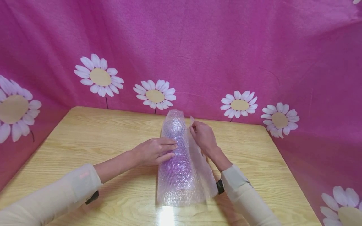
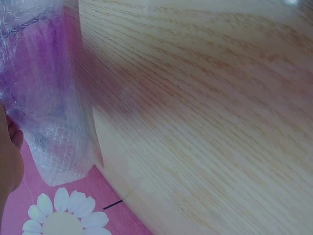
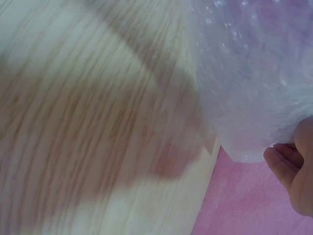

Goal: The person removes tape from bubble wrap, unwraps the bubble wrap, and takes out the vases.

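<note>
A purple object lies rolled inside clear bubble wrap, its exact kind blurred by the bubbles. My left hand rests on the bundle from the left, its fingers stretched across the top. On the other side, my right hand pinches the far corner of the wrap's loose flap, which is lifted off to the right of the roll. The right wrist view shows curled fingers at the wrap's edge. Purple shows through the plastic in the left wrist view, where only part of the left hand is seen.
The bundle lies on a light wood-grain table with rounded far corners. A pink cloth printed with white daisies hangs behind and beside the table. Dark bands sit at both sleeve cuffs.
</note>
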The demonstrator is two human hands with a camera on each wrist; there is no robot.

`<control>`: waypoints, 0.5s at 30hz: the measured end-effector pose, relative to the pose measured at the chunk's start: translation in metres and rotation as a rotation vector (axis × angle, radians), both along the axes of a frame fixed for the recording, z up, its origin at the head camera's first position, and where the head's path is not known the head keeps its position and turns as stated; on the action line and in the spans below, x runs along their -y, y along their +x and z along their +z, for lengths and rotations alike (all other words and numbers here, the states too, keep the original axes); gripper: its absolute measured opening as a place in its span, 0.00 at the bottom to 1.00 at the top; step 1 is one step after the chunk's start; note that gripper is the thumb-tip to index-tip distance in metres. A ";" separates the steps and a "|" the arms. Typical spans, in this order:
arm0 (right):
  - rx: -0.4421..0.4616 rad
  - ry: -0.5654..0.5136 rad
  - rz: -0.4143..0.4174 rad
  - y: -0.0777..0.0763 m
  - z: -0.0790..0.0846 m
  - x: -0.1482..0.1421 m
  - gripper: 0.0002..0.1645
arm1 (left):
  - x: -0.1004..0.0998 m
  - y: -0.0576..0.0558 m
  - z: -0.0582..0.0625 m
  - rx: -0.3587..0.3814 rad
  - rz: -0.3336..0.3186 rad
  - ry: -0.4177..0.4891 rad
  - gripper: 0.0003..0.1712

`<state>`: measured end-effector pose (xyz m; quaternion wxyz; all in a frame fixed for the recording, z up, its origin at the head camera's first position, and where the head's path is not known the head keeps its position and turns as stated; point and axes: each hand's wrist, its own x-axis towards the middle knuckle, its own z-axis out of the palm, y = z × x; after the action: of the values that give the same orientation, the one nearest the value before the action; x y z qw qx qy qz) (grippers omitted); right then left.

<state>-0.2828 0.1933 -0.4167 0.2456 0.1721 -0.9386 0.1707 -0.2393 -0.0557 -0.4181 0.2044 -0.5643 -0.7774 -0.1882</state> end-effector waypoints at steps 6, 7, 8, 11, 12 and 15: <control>0.025 0.000 -0.015 0.002 -0.003 -0.008 0.06 | 0.001 0.000 -0.001 0.002 0.011 -0.015 0.21; 0.026 0.000 -0.015 0.002 -0.004 -0.010 0.06 | 0.001 0.000 0.000 0.003 0.011 -0.016 0.21; 0.024 -0.001 -0.015 0.002 -0.005 -0.011 0.06 | 0.001 0.000 0.000 0.004 0.011 -0.015 0.21; 0.011 -0.001 -0.011 0.003 -0.009 -0.015 0.05 | 0.001 0.000 0.000 0.001 0.012 -0.016 0.21; 0.009 0.000 -0.009 0.003 -0.010 -0.017 0.05 | 0.001 0.001 0.001 0.000 0.012 -0.018 0.21; 0.016 0.008 -0.009 0.004 -0.012 -0.022 0.04 | 0.000 0.001 0.001 -0.001 0.015 -0.022 0.21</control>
<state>-0.2790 0.2148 -0.4289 0.2382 0.1676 -0.9419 0.1674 -0.2383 -0.0558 -0.4170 0.1998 -0.5606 -0.7837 -0.1780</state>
